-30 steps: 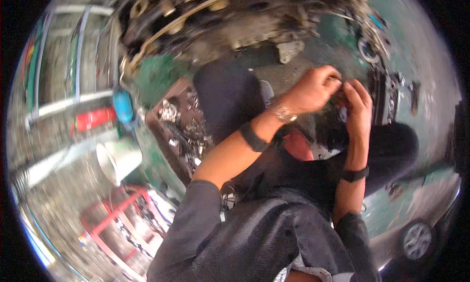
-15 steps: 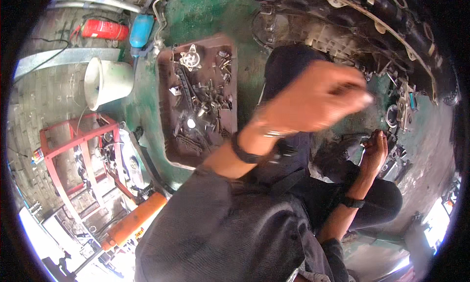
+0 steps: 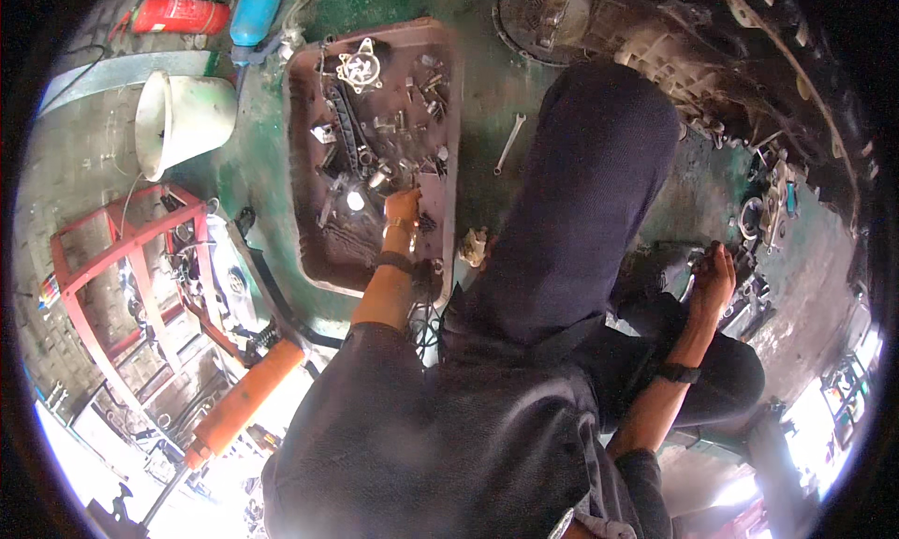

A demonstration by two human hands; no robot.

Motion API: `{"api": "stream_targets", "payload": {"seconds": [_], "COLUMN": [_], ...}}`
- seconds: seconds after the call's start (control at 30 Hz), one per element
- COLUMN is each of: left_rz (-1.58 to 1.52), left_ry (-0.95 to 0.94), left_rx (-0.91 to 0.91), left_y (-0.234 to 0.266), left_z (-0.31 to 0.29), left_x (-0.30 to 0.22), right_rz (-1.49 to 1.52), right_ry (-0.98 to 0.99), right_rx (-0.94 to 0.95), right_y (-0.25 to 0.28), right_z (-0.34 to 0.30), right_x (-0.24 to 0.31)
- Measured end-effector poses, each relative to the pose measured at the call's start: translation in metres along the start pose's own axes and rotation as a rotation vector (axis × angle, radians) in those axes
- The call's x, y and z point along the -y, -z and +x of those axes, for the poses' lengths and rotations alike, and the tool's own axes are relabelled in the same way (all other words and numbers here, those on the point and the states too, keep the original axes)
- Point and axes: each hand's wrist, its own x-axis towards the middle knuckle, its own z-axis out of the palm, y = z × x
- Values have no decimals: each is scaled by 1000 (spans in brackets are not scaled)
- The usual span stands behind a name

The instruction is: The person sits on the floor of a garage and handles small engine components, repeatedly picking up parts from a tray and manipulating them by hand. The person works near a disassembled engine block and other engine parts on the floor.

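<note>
My left hand (image 3: 403, 205) reaches into a brown tray (image 3: 298, 164) of loose metal parts, its fingers curled downward among them. What these fingers grip, if anything, is hidden. Close by lie a shiny cylindrical part (image 3: 379, 176) and a round white piece (image 3: 355, 201). A long dark arm-shaped part (image 3: 348, 132) and a pale ring-shaped casting (image 3: 359, 68) lie farther up the tray. Beside my bent right knee, my right hand (image 3: 716, 281) is closed, with a small metal part (image 3: 696, 257) at its fingertips; its exact kind is unclear.
A spanner (image 3: 509, 146) lies on the green floor between tray and leg. Large dark engine parts (image 3: 646, 47) fill the far right. At left are a white bucket (image 3: 192, 113), a red fire extinguisher (image 3: 180, 15), a red metal frame (image 3: 98, 267) and an orange cylinder (image 3: 245, 403).
My left hand has swung from above my leg on the right, across and down into the tray. The right hand stays nearly in place. The view has shifted slightly.
</note>
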Motion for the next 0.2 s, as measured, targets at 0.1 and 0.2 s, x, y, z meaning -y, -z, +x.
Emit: {"api": "stream_targets", "payload": {"seconds": [0.1, 0.2], "left_rz": [394, 760], "left_ry": [-19, -275], "left_rx": [30, 40], "left_y": [-16, -12], "left_z": [13, 4], "left_x": [14, -2], "right_rz": [-34, -36], "right_ry": [0, -62], "right_rx": [49, -91], "right_y": [3, -2], "right_z": [0, -2], "right_x": [-3, -4]}}
